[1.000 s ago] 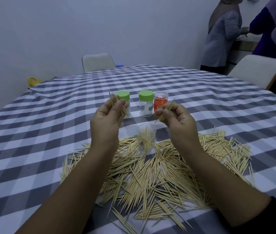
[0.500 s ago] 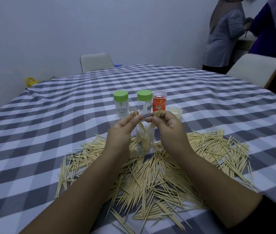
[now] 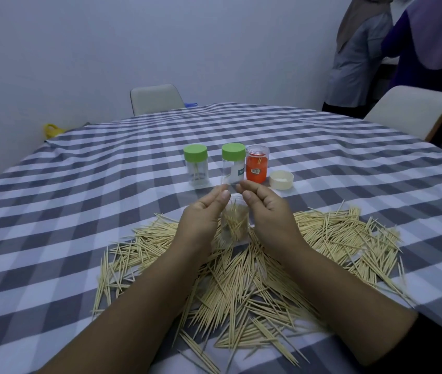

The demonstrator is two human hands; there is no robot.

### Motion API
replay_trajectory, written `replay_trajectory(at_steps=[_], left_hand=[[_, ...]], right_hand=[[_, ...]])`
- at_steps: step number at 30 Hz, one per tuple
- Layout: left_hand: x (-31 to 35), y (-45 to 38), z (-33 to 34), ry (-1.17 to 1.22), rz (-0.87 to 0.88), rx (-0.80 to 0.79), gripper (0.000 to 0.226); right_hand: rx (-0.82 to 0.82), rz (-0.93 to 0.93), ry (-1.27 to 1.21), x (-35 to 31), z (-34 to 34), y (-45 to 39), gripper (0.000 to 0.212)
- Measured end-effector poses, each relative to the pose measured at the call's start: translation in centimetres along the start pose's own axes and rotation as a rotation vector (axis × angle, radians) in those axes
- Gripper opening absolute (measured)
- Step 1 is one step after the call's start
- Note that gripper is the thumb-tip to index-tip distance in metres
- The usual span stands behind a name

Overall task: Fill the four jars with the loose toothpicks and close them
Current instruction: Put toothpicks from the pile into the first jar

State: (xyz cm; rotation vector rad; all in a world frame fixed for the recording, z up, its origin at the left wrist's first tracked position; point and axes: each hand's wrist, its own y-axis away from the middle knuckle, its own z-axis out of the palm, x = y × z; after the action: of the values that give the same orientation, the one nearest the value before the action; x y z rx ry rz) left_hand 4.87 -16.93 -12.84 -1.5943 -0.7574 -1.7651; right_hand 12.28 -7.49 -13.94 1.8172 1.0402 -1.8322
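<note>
A clear open jar [image 3: 235, 225] partly filled with toothpicks stands at the far edge of a wide pile of loose toothpicks [image 3: 241, 287]. My left hand [image 3: 203, 214] and right hand [image 3: 265, 211] hover just above its mouth, thumbs and fingertips close together, with no toothpicks visible between them. Behind stand two clear jars with green lids, one on the left [image 3: 195, 168] and one in the middle [image 3: 233, 166], and an orange jar [image 3: 257, 166] with a clear lid. A cream lid [image 3: 282, 180] lies upturned to the right of the orange jar.
The round table wears a grey-and-white checked cloth [image 3: 79, 211]. Pale chairs stand at the far side [image 3: 156, 98] and at the right [image 3: 409, 109]. Two people [image 3: 376, 49] stand at the back right. A yellow object [image 3: 51, 130] lies by the wall.
Both hands came together over the open jar with small bunches of toothpicks. The bunches are gone from the fingers now, and the jar holds more toothpicks.
</note>
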Motion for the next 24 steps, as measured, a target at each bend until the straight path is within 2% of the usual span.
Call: replay_trajectory(at_steps=[4, 8, 10, 13, 16, 18, 24], left_hand=[[0.4, 0.1, -0.5, -0.135, 0.017, -0.032, 0.043], [0.9, 0.1, -1.4, -0.233, 0.015, -0.037, 0.041], [1.0, -0.3, -2.2, -0.247, 0.025, -0.028, 0.039], [1.2, -1.0, -3.5, -0.301, 0.068, 0.023, 0.034], [1.0, -1.5, -4.7, -0.56, 0.091, 0.027, 0.037], [0.8, -1.3, -5.1, -0.802, 0.08, -0.054, 0.041], [-0.2, -1.4, -5.3, -1.34, 0.088, -0.218, 0.055]], right_hand=[[-0.039, 0.034, 0.016, -0.7, -0.9, 0.0, 0.036], [-0.038, 0.048, 0.139, -1.2, -3.0, -0.6, 0.035], [-0.058, 0.055, 0.259, -1.2, -4.1, -0.9, 0.035], [-0.207, 0.08, 0.578, -0.8, -5.2, -1.2, 0.039], [-0.392, 0.08, 0.919, -0.6, -5.0, -1.0, 0.052], [-0.482, 0.079, 1.005, -0.6, -4.5, -0.7, 0.056], [-0.528, -0.029, 1.299, -0.4, -4.5, -0.7, 0.061]])
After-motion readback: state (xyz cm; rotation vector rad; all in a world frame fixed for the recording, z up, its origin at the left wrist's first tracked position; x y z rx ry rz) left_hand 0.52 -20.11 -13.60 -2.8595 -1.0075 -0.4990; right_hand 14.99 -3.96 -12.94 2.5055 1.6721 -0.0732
